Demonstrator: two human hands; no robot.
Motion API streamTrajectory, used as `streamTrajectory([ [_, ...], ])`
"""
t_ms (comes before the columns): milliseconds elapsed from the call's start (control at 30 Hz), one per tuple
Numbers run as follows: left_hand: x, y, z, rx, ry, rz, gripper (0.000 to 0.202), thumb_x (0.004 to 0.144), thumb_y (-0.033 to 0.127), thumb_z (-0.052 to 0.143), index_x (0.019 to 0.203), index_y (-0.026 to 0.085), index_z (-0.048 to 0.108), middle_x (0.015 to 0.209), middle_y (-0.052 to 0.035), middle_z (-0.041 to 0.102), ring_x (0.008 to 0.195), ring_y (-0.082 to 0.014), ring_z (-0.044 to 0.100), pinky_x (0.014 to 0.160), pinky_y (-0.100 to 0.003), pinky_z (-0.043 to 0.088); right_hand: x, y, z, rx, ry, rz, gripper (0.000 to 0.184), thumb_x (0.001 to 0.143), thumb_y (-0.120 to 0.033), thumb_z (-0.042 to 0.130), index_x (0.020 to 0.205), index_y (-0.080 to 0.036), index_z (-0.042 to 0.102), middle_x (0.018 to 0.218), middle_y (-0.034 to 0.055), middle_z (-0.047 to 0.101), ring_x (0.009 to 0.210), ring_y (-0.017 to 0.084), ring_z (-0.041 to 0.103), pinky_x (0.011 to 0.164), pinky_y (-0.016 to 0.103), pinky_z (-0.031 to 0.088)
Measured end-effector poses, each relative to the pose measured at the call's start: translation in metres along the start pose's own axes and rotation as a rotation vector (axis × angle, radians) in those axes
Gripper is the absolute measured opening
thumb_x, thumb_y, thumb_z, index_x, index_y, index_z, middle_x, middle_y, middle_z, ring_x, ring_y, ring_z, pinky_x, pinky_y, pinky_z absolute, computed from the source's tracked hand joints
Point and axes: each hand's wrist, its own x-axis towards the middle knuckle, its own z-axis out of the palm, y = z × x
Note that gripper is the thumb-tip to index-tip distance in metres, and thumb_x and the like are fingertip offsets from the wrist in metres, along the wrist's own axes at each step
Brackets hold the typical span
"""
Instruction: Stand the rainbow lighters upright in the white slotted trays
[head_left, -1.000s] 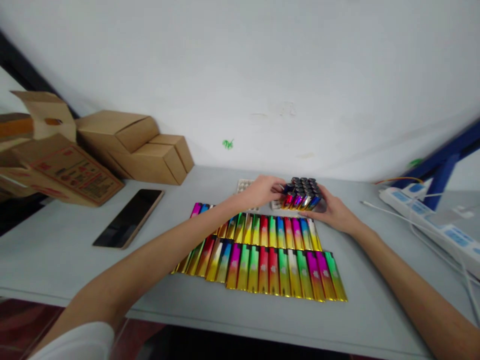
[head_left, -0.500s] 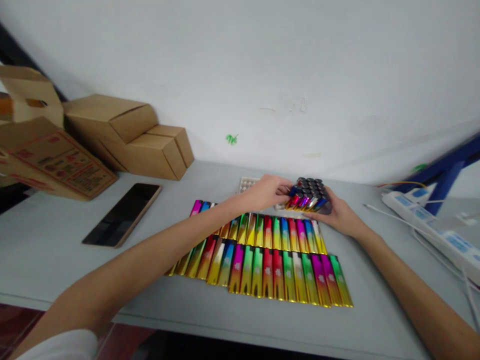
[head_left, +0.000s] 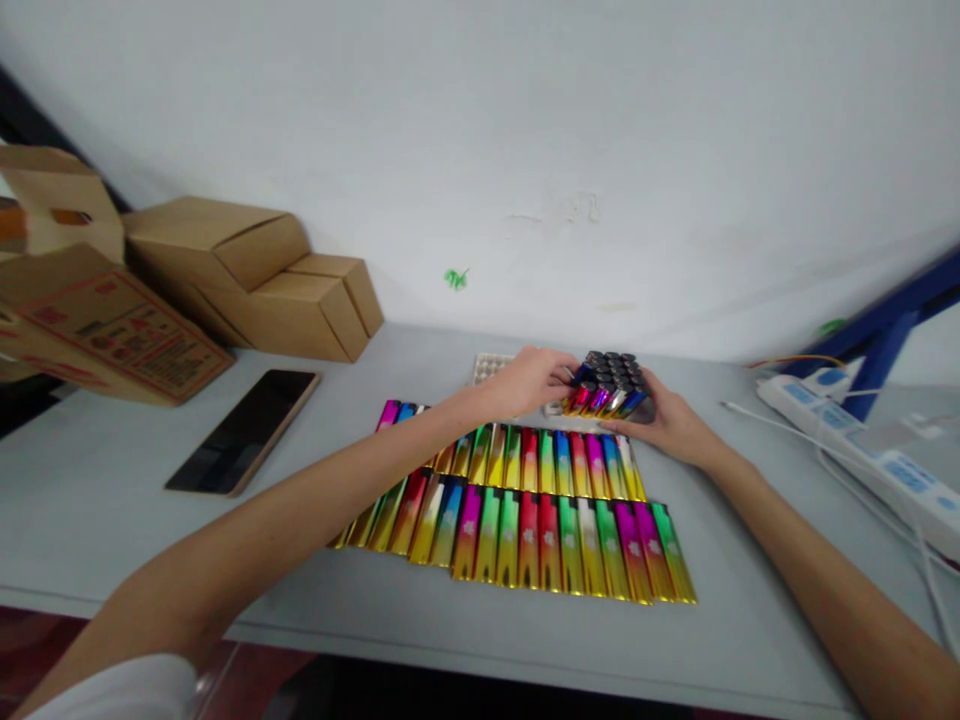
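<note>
A block of metallic lighters (head_left: 611,385) with dark tops stands upright and packed together in a pale tray (head_left: 491,367) with a grid of holes. My left hand (head_left: 534,382) is closed at the block's left side, its fingertips pinching a blue lighter (head_left: 581,373). Around the right side of the block curls my right hand (head_left: 671,422), thumb along the lower front, the other fingers partly hidden behind. Nearer to me lie two rows of lighters flat on the table, a back row (head_left: 559,465) and a front row (head_left: 547,540); my left forearm covers part of both.
A phone (head_left: 244,432) lies on the grey table (head_left: 390,625) at the left. Cardboard boxes (head_left: 300,305) and an open printed carton (head_left: 120,325) stand behind it. On the right are a white power strip (head_left: 847,440) and cables. A wall (head_left: 480,150) closes off the back.
The view has shifted slightly. Both hands stay at the upright block of lighters, with the blue lighter still at my left fingertips, and the flat rows look the same.
</note>
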Motion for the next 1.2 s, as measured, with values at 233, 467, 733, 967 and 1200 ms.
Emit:
streamTrajectory([
  [233,-0.001,0.002,0.002,0.02,0.003,0.014,0.019,0.08,0.012,0.063,0.098,0.016,0.071,0.095,-0.0106,0.08,0.095,-0.0262,0.076,0.086,-0.041,0.059,0.0,0.001,0.0,-0.003,-0.005,-0.009,0.098,0.077,-0.062,0.077,0.154,-0.019,0.036,0.149,0.0176,0.056,0.134,0.039,0.057,0.114,0.057,0.044],
  [467,-0.003,0.015,-0.001,0.166,-0.087,-0.015,0.027,0.081,0.01,0.06,0.104,0.01,0.074,0.1,-0.0138,0.08,0.095,-0.0254,0.075,0.087,-0.037,0.056,0.001,0.0,-0.001,0.0,0.0,-0.035,0.094,0.078,-0.06,0.077,0.154,-0.019,0.037,0.149,0.0167,0.056,0.134,0.039,0.057,0.114,0.058,0.044],
  [733,-0.006,0.021,-0.007,0.332,-0.108,-0.021,0.025,0.083,0.014,0.061,0.101,0.014,0.078,0.096,-0.0095,0.08,0.09,-0.0221,0.073,0.084,-0.033,0.051,0.001,0.001,0.001,0.014,0.024,-0.058,0.091,0.078,-0.056,0.079,0.152,-0.02,0.04,0.148,0.0161,0.057,0.132,0.038,0.059,0.113,0.056,0.046],
  [967,-0.01,0.018,-0.007,0.477,-0.104,0.037,0.023,0.087,0.018,0.057,0.099,0.018,0.077,0.093,-0.007,0.08,0.085,-0.0208,0.073,0.081,-0.033,0.051,0.002,0.003,0.001,0.042,0.022,-0.065,0.093,0.078,-0.053,0.079,0.154,-0.019,0.039,0.148,0.0175,0.057,0.13,0.04,0.06,0.113,0.057,0.047],
  [1200,-0.036,0.052,0.009,0.586,0.457,0.15,0.017,0.092,0.025,0.061,0.105,0.014,0.066,0.097,-0.0087,0.072,0.087,-0.017,0.067,0.085,-0.032,0.053,0.003,0.0,0.0,0.086,0.028,-0.073,0.095,0.076,-0.053,0.081,0.154,-0.019,0.039,0.148,0.0169,0.057,0.133,0.038,0.058,0.114,0.055,0.046],
])
